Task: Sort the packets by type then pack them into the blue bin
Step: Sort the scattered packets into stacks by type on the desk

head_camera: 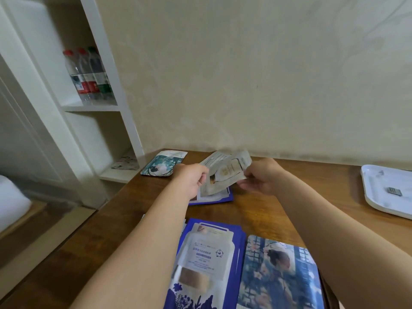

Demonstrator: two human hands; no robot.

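Note:
Above the wooden table [256, 210] both my hands hold a pale silver packet [225, 172]. My left hand [192, 180] pinches its left edge and my right hand [262, 177] pinches its right edge. A second pale packet [214, 159] seems to sit behind it. Under them a blue-and-white packet [219, 197] lies flat. A teal packet with a figure [163, 163] rests at the far left corner. Near me lie a stack of blue-and-white packets [205, 264] and a light-blue floral packet [278, 273]. No blue bin is in view.
A white tray [383, 201] with a small grey item [393, 191] sits at the table's right edge. White shelves on the left hold three water bottles [89, 74] and some folded paper [126, 162]. A beige wall backs the table.

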